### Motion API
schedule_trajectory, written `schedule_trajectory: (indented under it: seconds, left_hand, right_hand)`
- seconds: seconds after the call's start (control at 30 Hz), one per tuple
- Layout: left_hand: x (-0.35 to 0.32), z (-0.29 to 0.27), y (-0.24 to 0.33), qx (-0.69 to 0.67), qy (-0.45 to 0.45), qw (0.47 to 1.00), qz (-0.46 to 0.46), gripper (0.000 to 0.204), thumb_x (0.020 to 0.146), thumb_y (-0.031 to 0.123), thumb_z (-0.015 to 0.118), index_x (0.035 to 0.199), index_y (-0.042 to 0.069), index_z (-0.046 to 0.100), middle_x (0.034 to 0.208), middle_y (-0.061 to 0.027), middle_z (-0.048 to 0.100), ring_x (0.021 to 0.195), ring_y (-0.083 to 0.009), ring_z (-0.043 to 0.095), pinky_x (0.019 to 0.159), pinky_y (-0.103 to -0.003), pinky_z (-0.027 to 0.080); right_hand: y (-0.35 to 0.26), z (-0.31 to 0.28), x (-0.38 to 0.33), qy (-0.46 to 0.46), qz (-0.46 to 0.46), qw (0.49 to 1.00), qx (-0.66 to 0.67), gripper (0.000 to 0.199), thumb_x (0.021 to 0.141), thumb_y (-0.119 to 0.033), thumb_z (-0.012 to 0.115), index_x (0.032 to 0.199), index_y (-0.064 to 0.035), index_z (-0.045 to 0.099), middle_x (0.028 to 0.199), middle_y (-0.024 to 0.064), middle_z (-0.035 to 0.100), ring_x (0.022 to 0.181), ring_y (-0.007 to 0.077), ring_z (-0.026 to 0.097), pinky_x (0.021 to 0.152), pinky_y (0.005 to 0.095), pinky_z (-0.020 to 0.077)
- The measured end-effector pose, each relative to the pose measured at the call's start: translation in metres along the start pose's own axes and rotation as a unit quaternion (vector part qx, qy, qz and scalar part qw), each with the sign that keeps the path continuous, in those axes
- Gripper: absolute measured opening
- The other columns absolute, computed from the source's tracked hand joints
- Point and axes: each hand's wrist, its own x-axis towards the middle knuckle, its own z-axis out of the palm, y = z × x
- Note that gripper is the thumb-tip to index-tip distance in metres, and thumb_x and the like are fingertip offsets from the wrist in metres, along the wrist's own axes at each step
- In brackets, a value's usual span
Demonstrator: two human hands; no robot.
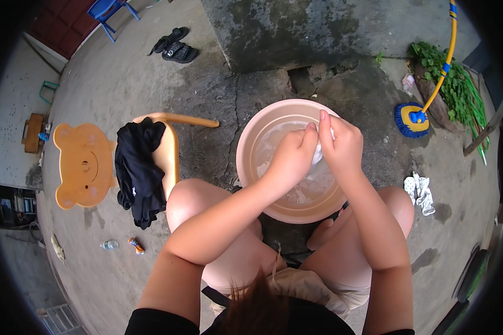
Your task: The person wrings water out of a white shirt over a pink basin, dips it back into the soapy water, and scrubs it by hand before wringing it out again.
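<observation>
Hands [318,148] on white cloth [320,152] over basin [251,139]

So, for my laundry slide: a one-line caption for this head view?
Both hands, left hand and right hand, scrub a white cloth over a pink basin.

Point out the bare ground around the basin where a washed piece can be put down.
Bare concrete lies between the pink basin and the bear-shaped chair, and farther out toward the sandals. Another patch lies right of the basin, between the brush and the white cloths. Over the basin it is crowded: left hand and right hand grip a white cloth.
</observation>
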Motion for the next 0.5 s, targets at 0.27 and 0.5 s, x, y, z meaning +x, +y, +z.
schedule_trajectory:
  seconds: [0.27, 0.5]
  left_hand:
    - [0.008, -0.002, 0.001, -0.018, 0.042, 0.999, -0.011, 0.047, 0.101, 0.034, 0.038, 0.091, -0.004, 0.064, 0.079, -0.0055, 0.063, 0.070, -0.0115, 0.055, 0.066, -0.027, 0.045]
    - [0.011, -0.004, -0.007, -0.063, 0.011, 0.997, -0.037, 0.048, 0.101, 0.036, 0.038, 0.086, -0.003, 0.063, 0.077, -0.0052, 0.063, 0.070, -0.0112, 0.057, 0.066, -0.026, 0.046]
  right_hand:
    - [-0.017, -0.010, -0.005, 0.002, -0.047, 0.998, 0.039, 0.030, 0.091, -0.017, 0.057, 0.066, -0.0019, 0.060, 0.055, 0.0140, 0.054, 0.044, 0.0296, 0.052, 0.044, 0.0376, 0.0395]
    - [-0.016, -0.007, -0.005, 0.005, -0.015, 1.000, 0.024, 0.028, 0.091, -0.017, 0.057, 0.068, -0.0018, 0.061, 0.057, 0.0140, 0.055, 0.046, 0.0301, 0.054, 0.045, 0.0376, 0.0399]
